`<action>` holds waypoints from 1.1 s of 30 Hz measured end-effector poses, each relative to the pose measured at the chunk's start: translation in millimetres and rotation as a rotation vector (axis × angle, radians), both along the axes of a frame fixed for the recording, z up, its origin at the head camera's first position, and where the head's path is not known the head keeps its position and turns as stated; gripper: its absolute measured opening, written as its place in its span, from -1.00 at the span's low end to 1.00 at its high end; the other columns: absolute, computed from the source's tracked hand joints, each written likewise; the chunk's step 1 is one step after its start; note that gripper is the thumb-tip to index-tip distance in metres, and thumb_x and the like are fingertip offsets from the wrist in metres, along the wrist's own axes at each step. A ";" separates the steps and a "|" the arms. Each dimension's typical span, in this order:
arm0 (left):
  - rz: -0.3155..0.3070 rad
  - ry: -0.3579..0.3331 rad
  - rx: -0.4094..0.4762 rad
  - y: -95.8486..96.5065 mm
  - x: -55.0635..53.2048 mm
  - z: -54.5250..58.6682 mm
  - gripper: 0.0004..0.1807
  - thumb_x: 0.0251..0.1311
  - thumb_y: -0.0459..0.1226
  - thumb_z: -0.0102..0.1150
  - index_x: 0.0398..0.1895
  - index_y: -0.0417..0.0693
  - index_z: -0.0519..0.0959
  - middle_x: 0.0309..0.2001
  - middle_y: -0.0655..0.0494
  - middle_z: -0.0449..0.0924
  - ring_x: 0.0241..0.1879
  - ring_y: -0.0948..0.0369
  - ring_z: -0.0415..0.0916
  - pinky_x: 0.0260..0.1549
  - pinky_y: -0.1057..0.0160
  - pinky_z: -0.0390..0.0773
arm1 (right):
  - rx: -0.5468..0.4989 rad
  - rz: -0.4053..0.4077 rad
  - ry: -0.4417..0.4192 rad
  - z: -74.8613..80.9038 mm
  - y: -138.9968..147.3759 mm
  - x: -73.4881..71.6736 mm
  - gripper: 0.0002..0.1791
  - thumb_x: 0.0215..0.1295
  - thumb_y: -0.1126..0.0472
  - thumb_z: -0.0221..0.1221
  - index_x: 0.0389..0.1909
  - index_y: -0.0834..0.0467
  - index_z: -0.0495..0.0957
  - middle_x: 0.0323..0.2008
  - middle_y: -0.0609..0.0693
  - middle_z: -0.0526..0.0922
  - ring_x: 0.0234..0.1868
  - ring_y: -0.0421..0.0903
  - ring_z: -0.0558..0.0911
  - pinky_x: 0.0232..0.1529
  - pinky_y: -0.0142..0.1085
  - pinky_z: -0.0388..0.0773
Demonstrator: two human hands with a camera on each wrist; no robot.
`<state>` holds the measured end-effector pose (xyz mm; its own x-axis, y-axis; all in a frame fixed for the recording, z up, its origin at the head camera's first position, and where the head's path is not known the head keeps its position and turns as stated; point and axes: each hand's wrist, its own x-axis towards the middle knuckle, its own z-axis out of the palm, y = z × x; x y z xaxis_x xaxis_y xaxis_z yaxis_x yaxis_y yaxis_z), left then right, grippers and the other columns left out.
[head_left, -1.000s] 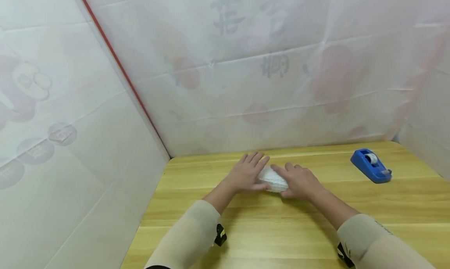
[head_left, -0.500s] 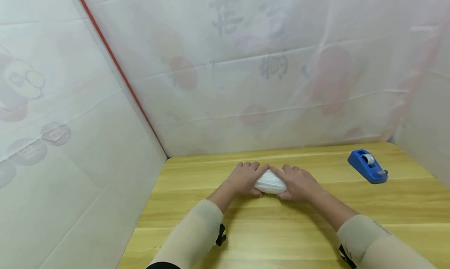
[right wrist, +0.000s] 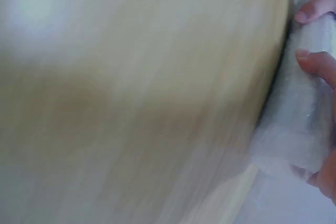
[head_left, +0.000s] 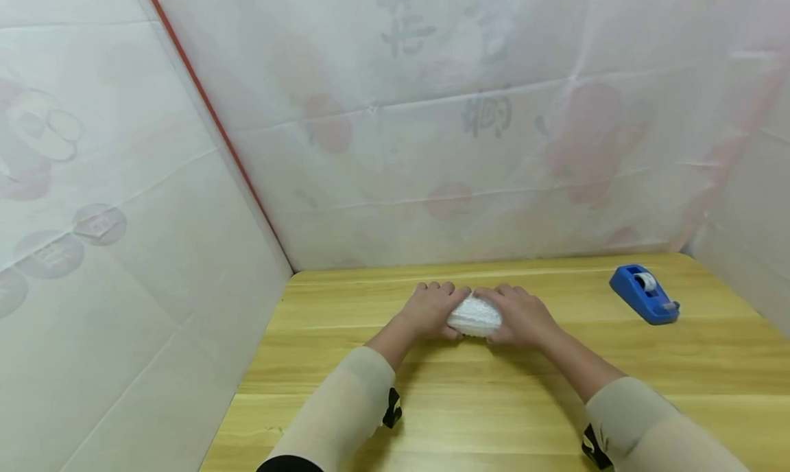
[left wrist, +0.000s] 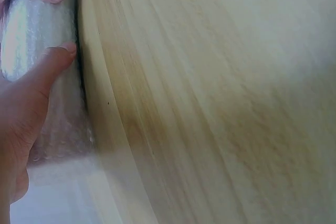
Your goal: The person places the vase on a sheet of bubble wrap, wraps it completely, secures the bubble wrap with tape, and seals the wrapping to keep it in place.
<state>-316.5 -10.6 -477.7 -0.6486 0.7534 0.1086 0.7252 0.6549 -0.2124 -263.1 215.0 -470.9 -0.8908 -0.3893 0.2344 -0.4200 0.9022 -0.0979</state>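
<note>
Left hand: the left hand (head_left: pixel 428 311) curls round the left end of the bubble-wrap bundle (head_left: pixel 474 316).
Right hand: the right hand (head_left: pixel 520 315) grips its right end.
Bundle: lies on the wooden table (head_left: pixel 469 396), squeezed between both palms.
Axis: long axis runs hand to hand, across the person.
Progress: it looks already rolled up; nothing visibly fastens it.
Beyond: a blue tape dispenser (head_left: pixel 644 294) sits well apart, past the right hand.
</note>
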 end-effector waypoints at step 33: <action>0.356 -0.033 -0.145 27.5 36.3 16.3 0.17 -0.04 0.53 -0.01 0.56 0.47 -0.30 -0.02 0.05 0.49 -0.32 0.14 0.54 -0.45 0.20 0.54 | 0.257 0.026 0.287 -7.6 3.0 -8.1 -0.21 0.19 0.18 0.36 0.41 0.27 0.27 0.38 0.25 0.34 0.35 0.29 0.36 0.20 0.24 0.38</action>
<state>-280.2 17.0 -461.4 -0.8737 0.4865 -0.0076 0.4658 0.8319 -0.3017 -271.2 218.1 -478.5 -0.7922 -0.4896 0.3642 -0.4209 0.8706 0.2549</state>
